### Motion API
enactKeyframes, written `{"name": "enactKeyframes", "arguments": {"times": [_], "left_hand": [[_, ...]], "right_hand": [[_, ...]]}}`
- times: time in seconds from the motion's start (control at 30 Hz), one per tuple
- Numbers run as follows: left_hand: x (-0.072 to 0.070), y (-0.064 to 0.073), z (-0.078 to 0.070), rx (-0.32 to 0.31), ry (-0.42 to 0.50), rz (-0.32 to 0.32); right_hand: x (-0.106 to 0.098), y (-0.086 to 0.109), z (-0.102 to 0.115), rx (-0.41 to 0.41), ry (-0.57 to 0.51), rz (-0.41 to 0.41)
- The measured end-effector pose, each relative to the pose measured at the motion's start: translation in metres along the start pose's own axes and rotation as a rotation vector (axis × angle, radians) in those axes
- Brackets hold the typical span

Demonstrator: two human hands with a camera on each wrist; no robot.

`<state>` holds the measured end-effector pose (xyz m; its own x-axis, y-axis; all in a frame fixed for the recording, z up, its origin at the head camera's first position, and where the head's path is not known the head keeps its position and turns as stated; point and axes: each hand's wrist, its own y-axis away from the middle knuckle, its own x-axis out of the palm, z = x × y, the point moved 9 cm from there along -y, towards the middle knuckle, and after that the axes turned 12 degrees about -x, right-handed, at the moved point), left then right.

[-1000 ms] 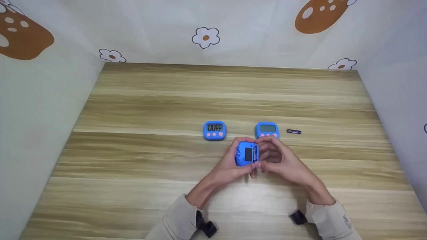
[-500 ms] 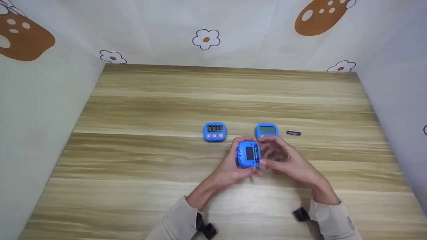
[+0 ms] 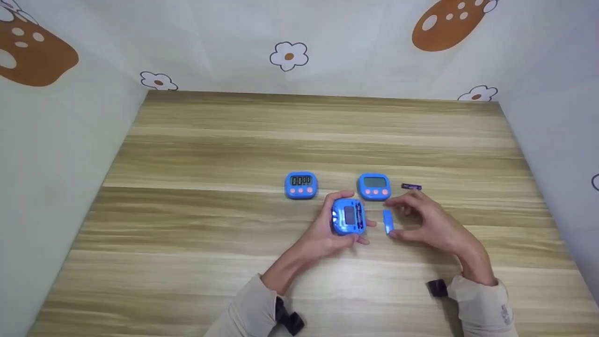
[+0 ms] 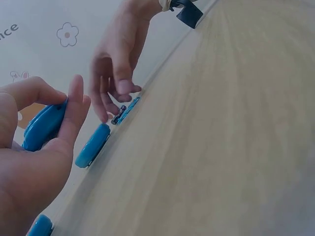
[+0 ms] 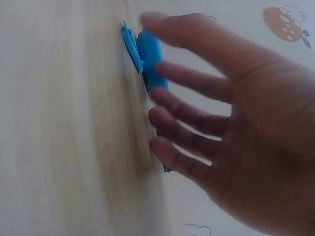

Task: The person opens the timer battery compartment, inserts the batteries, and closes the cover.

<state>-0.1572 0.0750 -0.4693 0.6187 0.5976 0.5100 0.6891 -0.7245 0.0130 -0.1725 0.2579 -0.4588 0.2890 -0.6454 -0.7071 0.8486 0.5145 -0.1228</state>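
My left hand (image 3: 327, 229) grips a blue digital timer (image 3: 344, 217), turned with its back up. Its long battery slot at the right side is uncovered, and a dark battery (image 3: 360, 216) lies inside. A small blue battery cover (image 3: 388, 222) rests on the table just right of the timer. Around it my right hand (image 3: 433, 220) spreads thumb and fingers. In the right wrist view that hand (image 5: 236, 113) shows bare, separated fingers with nothing held. From the left wrist side, the held timer (image 4: 47, 125) sits between thumb and fingers, off the tabletop.
Beyond my hands lie two more blue timers face up: one (image 3: 301, 185) reads zeros, the other (image 3: 374, 186) has a blank screen. A loose dark battery (image 3: 412, 186) lies right of them. Patterned white walls (image 3: 224, 47) enclose the wooden table (image 3: 187, 234).
My right hand has left the timer's battery slot and moved right to the battery cover, which now shows fully. The left hand still holds the timer, tilted slightly more upward.
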Motion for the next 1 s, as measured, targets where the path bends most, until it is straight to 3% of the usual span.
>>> {"name": "enactKeyframes", "arguments": {"times": [0.27, 0.43, 0.73, 1.0], "left_hand": [[0.000, -0.001, 0.002, -0.026, 0.022, -0.006], [-0.001, -0.001, 0.003, -0.022, 0.032, -0.014], [-0.001, -0.001, 0.002, -0.007, 0.056, 0.003], [-0.007, 0.000, 0.003, -0.019, 0.006, -0.073]], "right_hand": [[0.004, 0.001, -0.002, 0.014, 0.062, 0.012], [0.008, -0.002, 0.001, -0.039, 0.030, 0.007], [0.014, -0.008, 0.014, -0.080, -0.192, 0.010], [0.011, -0.015, 0.031, -0.139, -0.475, -0.150]]}}
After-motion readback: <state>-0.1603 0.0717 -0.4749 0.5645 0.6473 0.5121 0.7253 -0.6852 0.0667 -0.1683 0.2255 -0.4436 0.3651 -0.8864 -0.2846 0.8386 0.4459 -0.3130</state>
